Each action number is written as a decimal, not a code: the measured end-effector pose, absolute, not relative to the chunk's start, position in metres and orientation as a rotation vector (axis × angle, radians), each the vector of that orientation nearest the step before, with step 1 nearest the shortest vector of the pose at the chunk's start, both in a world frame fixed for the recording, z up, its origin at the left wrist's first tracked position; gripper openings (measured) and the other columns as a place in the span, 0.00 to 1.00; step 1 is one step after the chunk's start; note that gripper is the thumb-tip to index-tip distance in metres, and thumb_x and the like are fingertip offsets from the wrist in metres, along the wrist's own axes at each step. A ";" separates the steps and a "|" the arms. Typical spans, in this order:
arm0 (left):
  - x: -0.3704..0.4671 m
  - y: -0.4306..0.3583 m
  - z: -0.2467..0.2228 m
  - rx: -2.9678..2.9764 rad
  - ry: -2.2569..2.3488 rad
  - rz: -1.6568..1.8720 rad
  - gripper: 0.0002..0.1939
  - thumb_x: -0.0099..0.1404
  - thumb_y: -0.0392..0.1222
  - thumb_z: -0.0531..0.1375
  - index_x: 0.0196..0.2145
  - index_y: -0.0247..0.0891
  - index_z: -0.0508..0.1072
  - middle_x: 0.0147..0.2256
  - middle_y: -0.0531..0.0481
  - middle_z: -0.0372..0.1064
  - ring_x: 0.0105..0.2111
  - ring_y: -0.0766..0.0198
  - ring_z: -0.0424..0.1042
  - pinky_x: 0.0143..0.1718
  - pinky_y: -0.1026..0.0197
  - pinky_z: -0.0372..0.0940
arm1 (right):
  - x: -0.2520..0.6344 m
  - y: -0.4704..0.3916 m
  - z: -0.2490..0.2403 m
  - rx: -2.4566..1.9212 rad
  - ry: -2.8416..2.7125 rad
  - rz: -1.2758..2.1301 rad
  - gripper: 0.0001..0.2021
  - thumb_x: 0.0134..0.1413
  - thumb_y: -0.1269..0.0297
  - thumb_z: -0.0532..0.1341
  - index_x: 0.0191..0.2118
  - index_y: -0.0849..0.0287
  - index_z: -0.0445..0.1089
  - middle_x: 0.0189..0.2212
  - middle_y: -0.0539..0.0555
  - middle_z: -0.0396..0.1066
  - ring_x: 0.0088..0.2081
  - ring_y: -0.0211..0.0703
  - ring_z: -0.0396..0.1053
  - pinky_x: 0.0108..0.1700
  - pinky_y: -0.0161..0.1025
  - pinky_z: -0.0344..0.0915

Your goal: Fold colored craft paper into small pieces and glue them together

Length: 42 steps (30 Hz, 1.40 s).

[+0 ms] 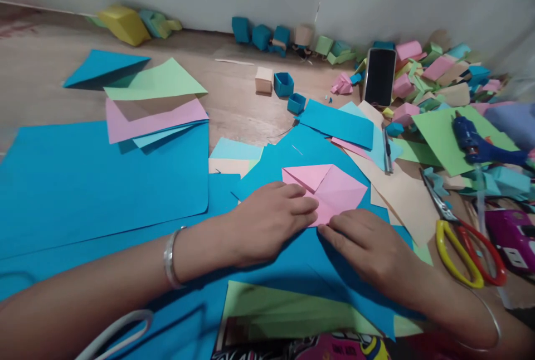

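A pink paper (340, 187) with folded-in corners lies on blue sheets in front of me. My left hand (278, 215) holds down its left side, fingers bent and close together on the surface. At the lower edge, my right hand (368, 243) has its thumb and curled fingers closed on the paper; the exact fold under them is hidden. Beneath is a blue sheet (288, 154). Nearer to me lies a green paper strip (284, 307).
Scissors (460, 237), a blue glue gun (480, 142), a cutter knife (388, 151) and a phone (379, 77) lie to the right. Small paper boxes (284, 84) stand at the back. Folded sheets (154, 117) rest on a large blue sheet (104, 181) at left.
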<state>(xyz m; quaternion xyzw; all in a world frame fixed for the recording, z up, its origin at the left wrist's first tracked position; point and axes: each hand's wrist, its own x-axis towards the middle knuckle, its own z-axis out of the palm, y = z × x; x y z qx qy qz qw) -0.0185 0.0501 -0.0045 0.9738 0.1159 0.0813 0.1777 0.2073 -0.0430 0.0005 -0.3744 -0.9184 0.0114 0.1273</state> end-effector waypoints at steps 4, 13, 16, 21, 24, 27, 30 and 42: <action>-0.017 0.062 -0.006 2.693 0.239 0.201 0.16 0.71 0.39 0.50 0.51 0.41 0.72 0.52 0.48 0.71 0.54 0.54 0.64 0.51 0.52 0.61 | 0.206 -0.042 -0.009 -1.047 -2.672 0.113 0.11 0.64 0.74 0.53 0.46 0.69 0.70 0.37 0.61 0.71 0.38 0.46 0.65 0.37 0.42 0.60; -0.018 0.062 -0.001 2.579 0.307 0.215 0.14 0.70 0.39 0.51 0.48 0.41 0.74 0.51 0.48 0.71 0.52 0.55 0.64 0.51 0.53 0.59 | 0.208 -0.036 -0.021 -1.179 -2.644 0.312 0.12 0.66 0.67 0.52 0.48 0.59 0.70 0.34 0.55 0.71 0.36 0.42 0.65 0.37 0.39 0.61; -0.016 0.061 -0.006 2.549 0.350 0.250 0.12 0.68 0.44 0.55 0.45 0.41 0.75 0.50 0.49 0.71 0.50 0.54 0.64 0.51 0.52 0.58 | 0.208 -0.036 -0.021 -1.144 -2.670 0.271 0.12 0.66 0.68 0.51 0.49 0.60 0.70 0.34 0.56 0.70 0.37 0.43 0.65 0.37 0.40 0.61; -0.013 0.059 -0.012 2.500 0.436 0.286 0.11 0.69 0.44 0.55 0.42 0.41 0.75 0.49 0.49 0.71 0.49 0.55 0.64 0.49 0.51 0.57 | 0.210 -0.034 -0.022 -1.074 -2.705 0.188 0.14 0.65 0.70 0.52 0.52 0.63 0.69 0.36 0.58 0.71 0.37 0.44 0.64 0.37 0.42 0.61; -0.014 0.059 -0.010 2.468 0.449 0.261 0.13 0.68 0.37 0.53 0.44 0.43 0.75 0.50 0.49 0.70 0.49 0.55 0.63 0.48 0.52 0.57 | 0.211 -0.033 -0.022 -1.057 -2.708 0.181 0.14 0.65 0.71 0.53 0.53 0.63 0.68 0.36 0.57 0.71 0.37 0.44 0.64 0.37 0.41 0.61; -0.015 0.061 -0.010 2.430 0.437 0.255 0.16 0.68 0.34 0.51 0.46 0.44 0.75 0.50 0.50 0.69 0.49 0.56 0.62 0.48 0.52 0.57 | 0.210 -0.033 -0.022 -1.030 -2.727 0.143 0.15 0.65 0.71 0.53 0.54 0.64 0.67 0.37 0.58 0.71 0.37 0.44 0.63 0.37 0.41 0.60; -0.015 0.062 -0.013 2.413 0.446 0.259 0.17 0.68 0.32 0.51 0.46 0.45 0.75 0.51 0.51 0.69 0.49 0.57 0.62 0.48 0.53 0.56 | 0.209 -0.033 -0.020 -1.064 -2.754 0.111 0.15 0.65 0.70 0.53 0.55 0.63 0.67 0.35 0.56 0.71 0.35 0.44 0.62 0.36 0.41 0.57; -0.015 0.060 -0.014 2.407 0.470 0.278 0.17 0.67 0.31 0.50 0.46 0.44 0.73 0.51 0.53 0.69 0.50 0.58 0.61 0.47 0.53 0.55 | 0.202 -0.033 -0.019 -1.067 -2.628 0.167 0.14 0.61 0.66 0.59 0.52 0.52 0.69 0.39 0.54 0.71 0.40 0.45 0.63 0.40 0.43 0.57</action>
